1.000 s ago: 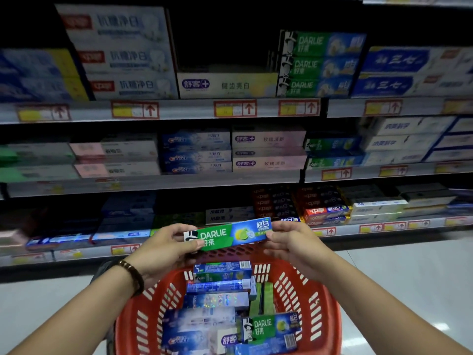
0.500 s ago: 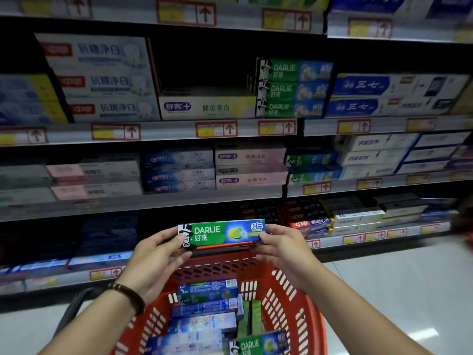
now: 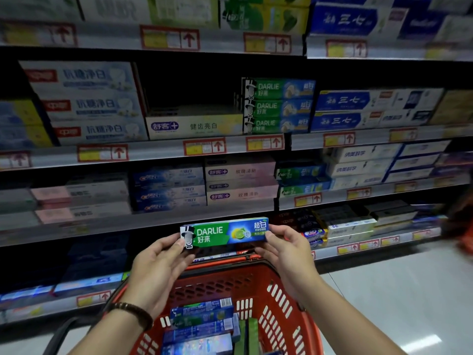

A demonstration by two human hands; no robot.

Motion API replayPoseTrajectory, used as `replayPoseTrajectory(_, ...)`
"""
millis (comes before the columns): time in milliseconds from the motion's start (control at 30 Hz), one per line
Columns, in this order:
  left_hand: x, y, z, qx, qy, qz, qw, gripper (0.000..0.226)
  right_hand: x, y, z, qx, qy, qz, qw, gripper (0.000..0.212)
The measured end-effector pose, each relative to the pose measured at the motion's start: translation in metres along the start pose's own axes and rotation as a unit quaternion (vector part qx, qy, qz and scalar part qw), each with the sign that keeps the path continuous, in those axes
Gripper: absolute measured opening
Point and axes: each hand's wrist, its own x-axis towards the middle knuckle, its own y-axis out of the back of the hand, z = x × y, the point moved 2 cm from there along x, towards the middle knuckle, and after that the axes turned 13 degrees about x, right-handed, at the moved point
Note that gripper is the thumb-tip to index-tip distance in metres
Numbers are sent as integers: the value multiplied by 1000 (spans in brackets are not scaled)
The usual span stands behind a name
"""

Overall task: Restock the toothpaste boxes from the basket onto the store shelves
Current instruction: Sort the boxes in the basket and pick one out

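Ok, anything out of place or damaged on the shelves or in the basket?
Nothing damaged or spilled. The white box beside the shelved Darlie stack sits one high under a gap; green boxes in the basket stand on edge.

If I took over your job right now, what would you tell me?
Left hand and right hand each pinch one end of a Darlie box, held level above the basket.
A matching Darlie stack sits on a shelf higher up.
Done: this box is out of the basket.
Left: shelve it, likely on that stack, then the other boxes in the basket.
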Motion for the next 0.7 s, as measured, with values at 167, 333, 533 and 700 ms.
replayPoseTrajectory(167, -2, 2, -3, 52, -30, 33, 998, 14, 2, 0, 3, -22, 10, 11, 1000, 12)
replayPoseTrajectory(333, -2, 0, -6, 79, -39, 38, 995, 15, 2, 3, 4, -45, 19, 19, 999, 12)
replayPoseTrajectory(533, 3, -6, -11, 78, -41, 23, 996, 21, 4, 7, -2, -45, 19, 32, 998, 11)
replayPoseTrajectory(700, 5, -9, -12, 115, -58, 13, 992, 34, 3, 11, -8, -53, 21, 32, 998, 10)
